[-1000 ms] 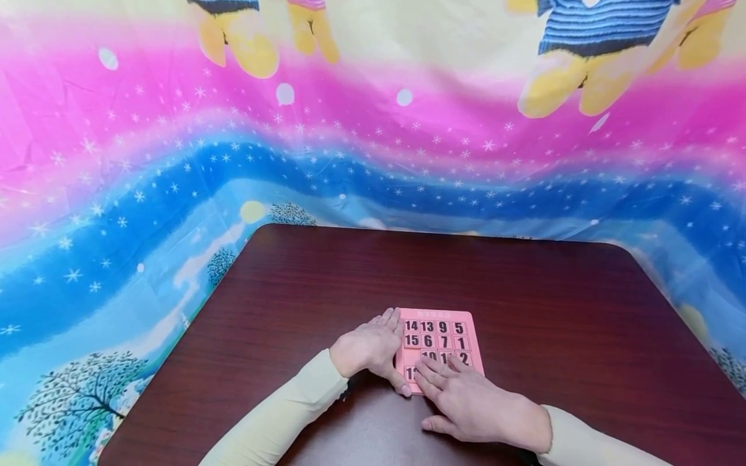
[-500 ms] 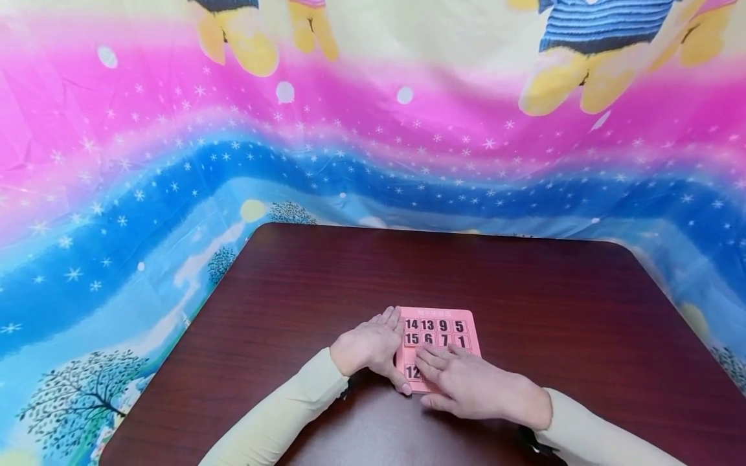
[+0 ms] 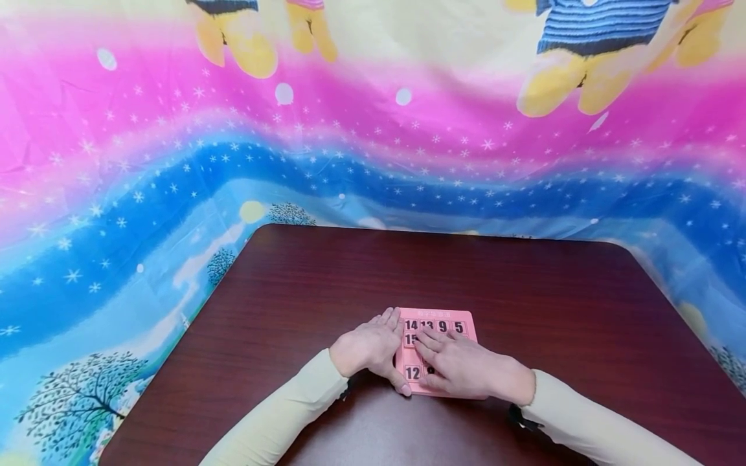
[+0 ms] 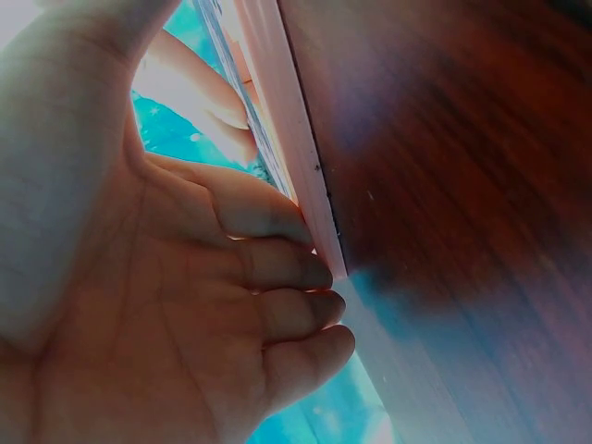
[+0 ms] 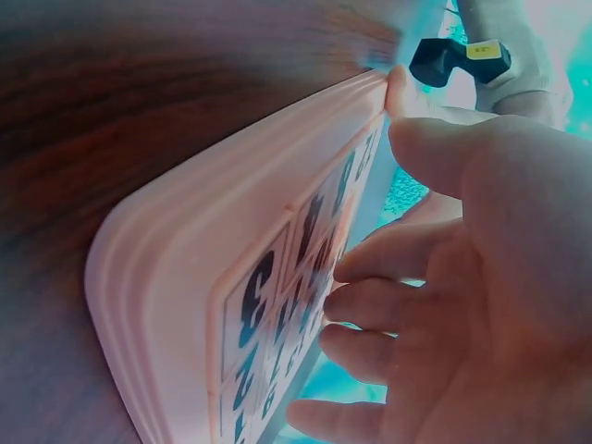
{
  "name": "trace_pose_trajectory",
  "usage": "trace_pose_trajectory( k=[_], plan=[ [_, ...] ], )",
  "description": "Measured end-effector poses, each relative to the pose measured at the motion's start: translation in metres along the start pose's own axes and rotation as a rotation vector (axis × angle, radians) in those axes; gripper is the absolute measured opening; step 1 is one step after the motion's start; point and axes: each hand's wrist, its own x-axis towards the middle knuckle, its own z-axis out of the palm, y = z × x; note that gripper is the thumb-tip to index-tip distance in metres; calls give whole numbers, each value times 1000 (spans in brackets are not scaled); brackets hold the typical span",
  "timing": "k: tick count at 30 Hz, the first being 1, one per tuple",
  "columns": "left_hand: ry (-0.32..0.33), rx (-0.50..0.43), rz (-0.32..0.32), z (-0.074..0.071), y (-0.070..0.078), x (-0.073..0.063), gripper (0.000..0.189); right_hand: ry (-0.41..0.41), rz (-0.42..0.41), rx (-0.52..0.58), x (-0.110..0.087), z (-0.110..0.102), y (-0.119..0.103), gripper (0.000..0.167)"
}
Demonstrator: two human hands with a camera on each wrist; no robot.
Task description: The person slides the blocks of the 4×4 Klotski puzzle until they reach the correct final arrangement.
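Observation:
A pink number sliding puzzle (image 3: 468, 316) lies flat on the table, its tiles printed with black numbers. My left hand (image 3: 370, 346) lies along its left side, fingers extended toward the far corner, thumb at the near corner. In the left wrist view, the fingertips of that hand (image 4: 185, 277) meet the puzzle's side wall (image 4: 291, 120). Over the tiles spreads my right hand (image 3: 460, 364), its straight fingertips at the second row and hiding much of the lower rows. The right wrist view has this hand's fingers (image 5: 370, 305) at the tile faces. Tiles 14, 9, 5 and 12 (image 3: 412, 373) show; an empty slot (image 3: 412, 356) sits above 12.
The dark red-brown wooden table (image 3: 326, 278) has rounded far corners. Behind it hangs a colourful printed cloth (image 3: 350, 142). A black wrist camera (image 5: 458, 63) on the left forearm appears in the right wrist view.
My right hand has moved away from me up the puzzle, from the lower rows to the second row, covering 6, 7 and 1. The left hand stays in place.

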Motion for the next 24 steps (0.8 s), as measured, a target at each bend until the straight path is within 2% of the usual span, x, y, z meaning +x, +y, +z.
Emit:
trace_pose_trajectory(
  k=[6,17,24],
  plan=[
    [-12,-11,-2,0,1,1,134,-4,-14,-18,3,2,2,62],
    [0,-3,-4,0,2,-3,133,-9,-14,18,1,2,-1,66],
    [9,0,7,0,1,-2,132,23,-61,-47,-9,4,-11,62]
  ],
)
